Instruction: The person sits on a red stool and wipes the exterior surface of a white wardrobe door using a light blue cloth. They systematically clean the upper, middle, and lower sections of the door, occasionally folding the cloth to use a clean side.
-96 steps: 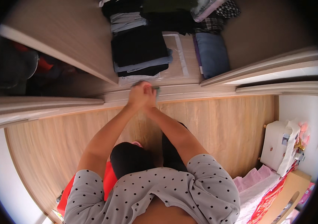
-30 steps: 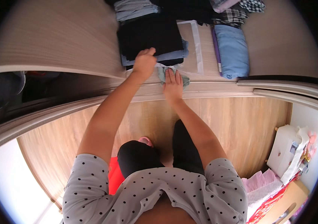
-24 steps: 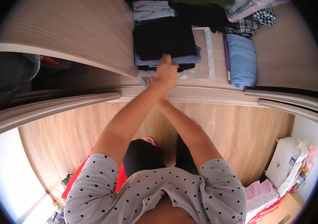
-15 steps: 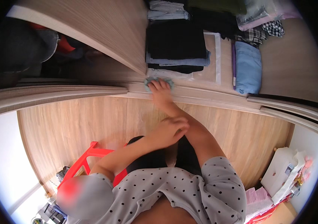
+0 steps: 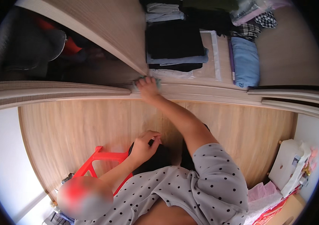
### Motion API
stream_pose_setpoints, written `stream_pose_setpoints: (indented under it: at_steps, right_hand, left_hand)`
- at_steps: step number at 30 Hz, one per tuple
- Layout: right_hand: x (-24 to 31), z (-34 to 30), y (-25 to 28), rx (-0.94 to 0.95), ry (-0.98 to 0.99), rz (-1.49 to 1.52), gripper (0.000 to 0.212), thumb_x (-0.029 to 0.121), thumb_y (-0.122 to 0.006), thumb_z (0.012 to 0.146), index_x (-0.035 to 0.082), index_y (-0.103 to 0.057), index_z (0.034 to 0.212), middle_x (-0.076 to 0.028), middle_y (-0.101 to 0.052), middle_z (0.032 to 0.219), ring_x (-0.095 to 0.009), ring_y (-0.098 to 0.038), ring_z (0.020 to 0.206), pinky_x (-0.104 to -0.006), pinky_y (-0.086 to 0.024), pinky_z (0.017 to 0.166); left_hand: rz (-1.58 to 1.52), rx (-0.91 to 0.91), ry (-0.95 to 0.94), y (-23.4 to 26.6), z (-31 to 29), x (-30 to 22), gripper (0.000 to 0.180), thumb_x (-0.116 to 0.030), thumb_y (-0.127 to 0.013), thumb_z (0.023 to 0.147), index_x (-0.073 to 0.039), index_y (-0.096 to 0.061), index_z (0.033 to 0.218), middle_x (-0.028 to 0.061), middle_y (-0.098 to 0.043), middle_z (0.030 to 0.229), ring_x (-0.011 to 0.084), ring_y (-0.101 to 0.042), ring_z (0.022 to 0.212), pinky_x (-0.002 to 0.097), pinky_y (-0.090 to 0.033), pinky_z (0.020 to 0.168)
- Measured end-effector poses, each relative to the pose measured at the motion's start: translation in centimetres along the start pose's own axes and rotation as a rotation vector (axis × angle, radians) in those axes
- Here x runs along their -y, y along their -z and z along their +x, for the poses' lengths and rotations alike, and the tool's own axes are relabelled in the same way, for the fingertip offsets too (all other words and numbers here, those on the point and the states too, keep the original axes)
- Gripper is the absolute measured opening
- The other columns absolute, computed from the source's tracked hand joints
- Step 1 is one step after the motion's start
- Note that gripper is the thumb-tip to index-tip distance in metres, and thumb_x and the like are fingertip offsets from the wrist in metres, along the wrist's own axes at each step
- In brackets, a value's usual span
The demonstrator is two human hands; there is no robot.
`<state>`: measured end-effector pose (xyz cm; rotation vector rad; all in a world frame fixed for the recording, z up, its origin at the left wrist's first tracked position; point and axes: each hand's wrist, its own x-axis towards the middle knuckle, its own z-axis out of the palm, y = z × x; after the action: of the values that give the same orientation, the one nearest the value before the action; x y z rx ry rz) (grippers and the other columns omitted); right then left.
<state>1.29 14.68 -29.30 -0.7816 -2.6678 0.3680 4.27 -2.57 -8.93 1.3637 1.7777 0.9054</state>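
A pale green cloth (image 5: 158, 84) is pressed onto the wardrobe's front ledge (image 5: 200, 90), gripped under the right hand (image 5: 148, 89); wiping seems to be the step in hand. Just behind, folded clothes (image 5: 174, 41) are stacked. The left hand (image 5: 144, 146) is held back, loosely curled, nothing visible in it. For another stroke, steady, flat pressure would be needed.

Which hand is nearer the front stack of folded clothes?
Right. The right hand is on the green cloth at the wardrobe ledge, just in front of the stack; the left hand is farther back, by a black-trousered leg.
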Motion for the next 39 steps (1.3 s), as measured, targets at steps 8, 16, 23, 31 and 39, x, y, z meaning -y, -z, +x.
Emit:
stream_pose_setpoints:
  at_steps: [8, 16, 23, 31, 39]
  right_hand:
    - [-17.2, -13.9, 11.1, 0.151, -0.271, -0.29, 0.027, 0.014, -0.051, 0.073, 0.015, -0.054, 0.099, -0.004, -0.05, 0.101, -0.026, -0.047, 0.098, -0.0435, -0.037, 0.081]
    - [-22.8, -19.0, 12.5, -0.11, -0.765, -0.634, 0.018, 0.013, -0.048, 0.074, 0.01, -0.055, 0.09, -0.006, -0.051, 0.092, -0.027, -0.048, 0.09, -0.043, -0.039, 0.073]
    - [-9.9, -9.8, 5.5, -0.205, -0.386, -0.196, 0.019, 0.012, -0.05, 0.071, 0.016, -0.058, 0.088, -0.003, -0.051, 0.095, -0.024, -0.049, 0.09, -0.0405, -0.04, 0.073]
    - [-14.1, -17.1, 11.4, -0.626, -0.489, 0.607, 0.036, -0.005, -0.051, 0.062, 0.007, -0.057, 0.096, -0.016, -0.052, 0.102, -0.035, -0.05, 0.098, -0.0404, -0.042, 0.084]
    - [-24.4, -27.6, 14.3, -0.391, -0.858, -0.517, 0.047, 0.001, -0.049, 0.071, -0.002, -0.049, 0.118, -0.025, -0.044, 0.123, -0.038, -0.043, 0.113, -0.0452, -0.034, 0.096]
  left_hand:
    - [-0.046, 0.0, -0.011, -0.1, -0.1, 0.0, 0.006, 0.002, -0.057, 0.079, 0.003, -0.056, 0.085, 0.0144, -0.06, 0.079, 0.0205, -0.064, 0.066, 0.0274, -0.049, 0.058]
    - [-0.118, 0.024, 0.08, -0.5, -0.2, -0.9, 0.007, 0.0, -0.058, 0.078, 0.001, -0.06, 0.084, 0.0129, -0.062, 0.078, 0.0216, -0.062, 0.072, 0.0278, -0.048, 0.065]
    - [-0.084, 0.03, 0.048, -1.5, 0.3, -0.8, 0.007, 0.0, -0.057, 0.078, 0.001, -0.06, 0.085, 0.0118, -0.062, 0.077, 0.0195, -0.062, 0.072, 0.0272, -0.048, 0.066]
    - [-0.018, 0.0, 0.078, -1.7, 0.2, 0.3, 0.008, 0.001, -0.058, 0.077, 0.002, -0.06, 0.085, 0.0133, -0.062, 0.078, 0.0232, -0.062, 0.072, 0.0282, -0.048, 0.065]
    - [0.005, 0.047, 0.046, -1.9, 0.6, 0.2, 0.008, 0.001, -0.058, 0.077, 0.001, -0.059, 0.084, 0.0132, -0.061, 0.078, 0.0226, -0.063, 0.072, 0.0279, -0.048, 0.064]
